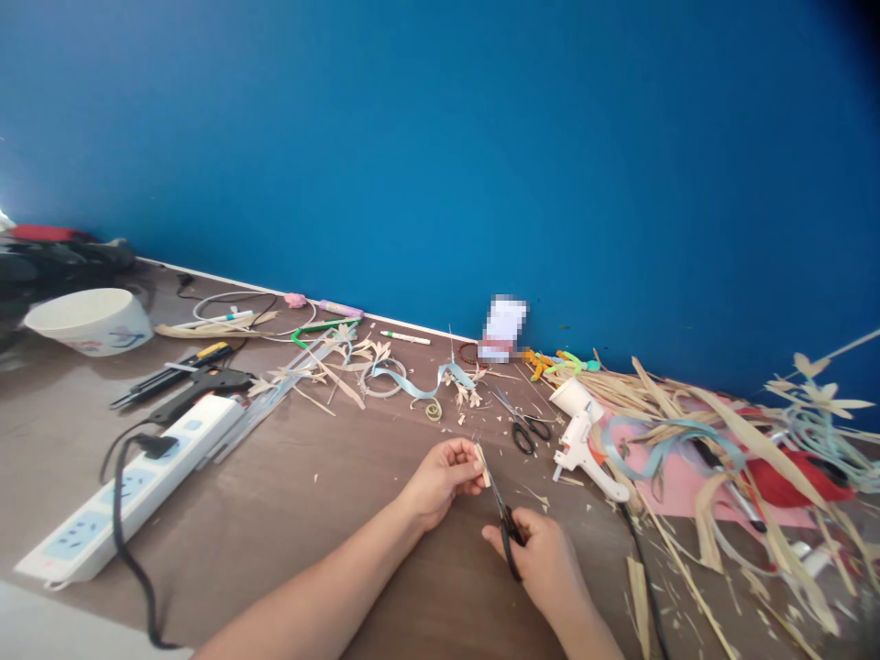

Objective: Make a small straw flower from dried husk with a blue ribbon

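Observation:
My left hand pinches a short pale strip of dried husk between thumb and fingers. My right hand is closed around the black handles of a pair of scissors. Their metal blades point up and away from me and lie against the strip; whether they are cutting into it is too small to tell. A second pair of scissors rests on the table just beyond my hands. To its right lies a white glue gun.
A white power strip with a black cord, a black glue gun and a white bowl stand at left. Husk strips, blue ribbon and pink paper clutter the right. A blue wall closes off the back.

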`<state>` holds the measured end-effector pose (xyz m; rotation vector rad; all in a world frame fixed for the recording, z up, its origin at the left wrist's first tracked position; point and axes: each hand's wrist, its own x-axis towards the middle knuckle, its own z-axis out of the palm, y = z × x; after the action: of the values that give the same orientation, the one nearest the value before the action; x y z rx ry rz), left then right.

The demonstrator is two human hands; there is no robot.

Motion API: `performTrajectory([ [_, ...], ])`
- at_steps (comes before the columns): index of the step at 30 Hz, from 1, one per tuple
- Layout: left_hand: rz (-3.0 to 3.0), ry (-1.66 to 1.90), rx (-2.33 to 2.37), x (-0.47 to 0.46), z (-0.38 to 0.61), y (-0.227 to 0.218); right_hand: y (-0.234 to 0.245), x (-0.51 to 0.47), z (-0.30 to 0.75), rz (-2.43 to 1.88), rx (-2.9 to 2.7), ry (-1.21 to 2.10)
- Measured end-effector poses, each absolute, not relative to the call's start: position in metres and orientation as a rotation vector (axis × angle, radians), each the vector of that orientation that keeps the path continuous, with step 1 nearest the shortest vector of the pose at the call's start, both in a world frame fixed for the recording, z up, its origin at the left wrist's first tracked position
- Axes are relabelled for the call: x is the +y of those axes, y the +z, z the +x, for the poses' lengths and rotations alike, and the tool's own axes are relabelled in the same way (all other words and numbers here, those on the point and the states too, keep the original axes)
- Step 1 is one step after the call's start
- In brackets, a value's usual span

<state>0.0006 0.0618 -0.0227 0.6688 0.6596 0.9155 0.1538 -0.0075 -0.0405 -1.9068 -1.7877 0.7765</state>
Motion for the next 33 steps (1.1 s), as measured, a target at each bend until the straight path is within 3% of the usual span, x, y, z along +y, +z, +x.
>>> performTrajectory([
  [33, 0.675, 0.928, 0.662, 0.060, 0.001, -0.022, -0.040, -0.007, 0.156, -1.855, -1.726, 0.837],
])
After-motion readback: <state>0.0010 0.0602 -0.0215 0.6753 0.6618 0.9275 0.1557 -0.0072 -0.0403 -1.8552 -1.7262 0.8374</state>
